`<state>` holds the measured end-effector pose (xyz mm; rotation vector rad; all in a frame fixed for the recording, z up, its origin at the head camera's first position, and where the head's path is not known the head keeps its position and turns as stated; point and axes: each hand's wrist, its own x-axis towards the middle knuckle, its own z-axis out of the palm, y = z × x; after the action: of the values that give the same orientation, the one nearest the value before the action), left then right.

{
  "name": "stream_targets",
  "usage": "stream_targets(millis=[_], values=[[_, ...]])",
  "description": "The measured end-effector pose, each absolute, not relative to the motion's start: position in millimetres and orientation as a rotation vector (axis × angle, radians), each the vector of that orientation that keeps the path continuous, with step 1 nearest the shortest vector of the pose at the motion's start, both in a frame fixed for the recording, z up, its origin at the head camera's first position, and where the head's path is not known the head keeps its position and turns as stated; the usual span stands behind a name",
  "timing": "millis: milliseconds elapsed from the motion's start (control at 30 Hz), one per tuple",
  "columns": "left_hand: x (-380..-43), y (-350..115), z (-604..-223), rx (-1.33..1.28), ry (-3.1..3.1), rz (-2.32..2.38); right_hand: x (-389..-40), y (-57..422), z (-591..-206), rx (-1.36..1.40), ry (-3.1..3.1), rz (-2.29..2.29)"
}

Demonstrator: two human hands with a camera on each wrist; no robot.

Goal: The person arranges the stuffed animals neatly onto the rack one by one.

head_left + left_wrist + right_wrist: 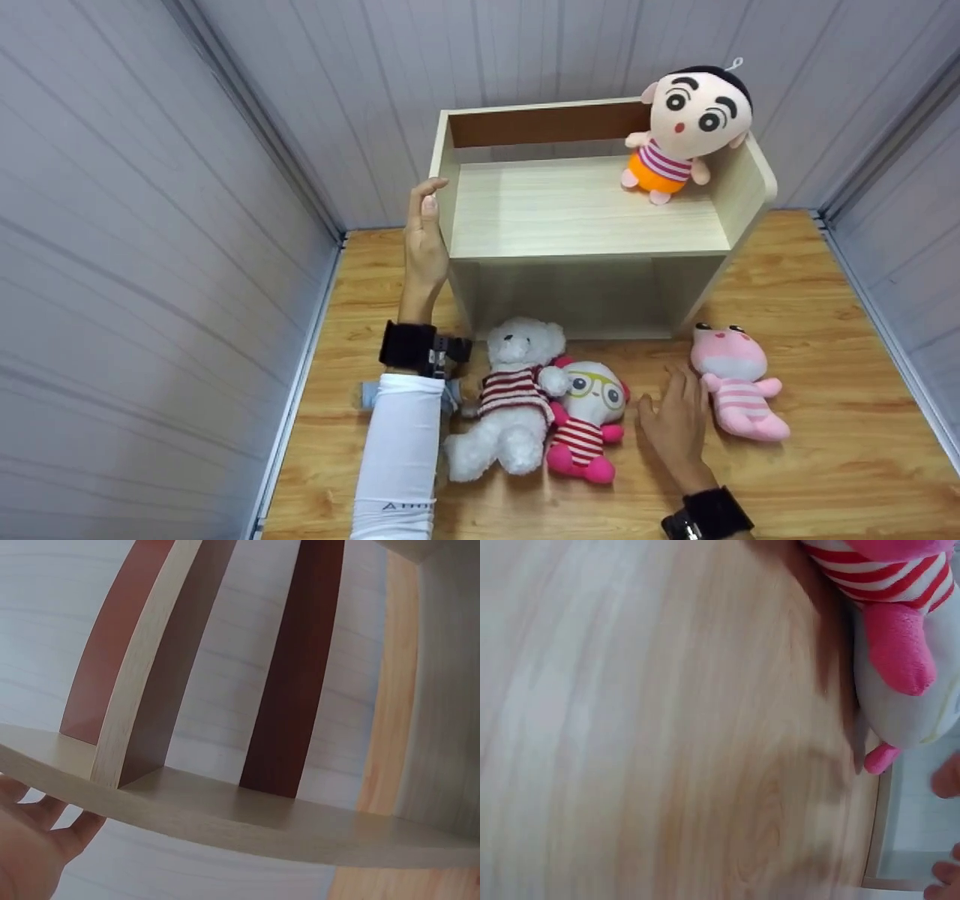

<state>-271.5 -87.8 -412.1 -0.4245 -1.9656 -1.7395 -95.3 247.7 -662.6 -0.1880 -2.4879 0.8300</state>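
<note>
In the head view, my left hand (pixel 426 244) rests with its fingertips against the outer left side of a small pale wooden shelf unit (pixel 585 206). The left wrist view also shows those fingers (pixel 75 836) by the outside of the side panel (pixel 217 817). My right hand (pixel 675 424) is low over the floor, holding nothing, its fingertips beside a pink plush toy (pixel 739 386) in a striped top; contact cannot be made out. Left of that hand lies a plush toy with yellow glasses (pixel 589 420), seen partly in the right wrist view. A white teddy bear (pixel 514 397) lies against it.
A boy doll (pixel 664 142) with orange shorts sits at the right end of the upper shelf. A light blue object (pixel 369 394) is mostly hidden under the left forearm. Grey panel walls (pixel 135 262) enclose the wooden floor (pixel 847 450) on the left, back and right.
</note>
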Motion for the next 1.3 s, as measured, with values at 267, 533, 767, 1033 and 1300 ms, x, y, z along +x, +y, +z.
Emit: stream_targets(millis=[267,533,767,1033,1300], values=[[-281.3,-97.4,-423.8,-0.445,-1.988,-1.708,-100.4,254.7,-639.7,-0.163,-2.236,0.917],[-284.4,-95.3,-427.6,-0.472,-1.957,-1.724,-103.9,287.1,-611.6,-0.467,-2.263,0.871],[-282.0,-97.8,-427.4,-0.444,-1.961,-1.721,-103.6,319.9,-597.0,-0.800,-2.565,0.839],[-281.9,-99.0,-428.6,-0.437,-1.969,-1.724,-100.9,348.1,-607.6,-0.937,-2.869,0.956],[-282.6,-98.1,-429.5,-0.443,-1.970,-1.740,-98.8,348.2,-621.9,-0.942,-2.869,0.949]])
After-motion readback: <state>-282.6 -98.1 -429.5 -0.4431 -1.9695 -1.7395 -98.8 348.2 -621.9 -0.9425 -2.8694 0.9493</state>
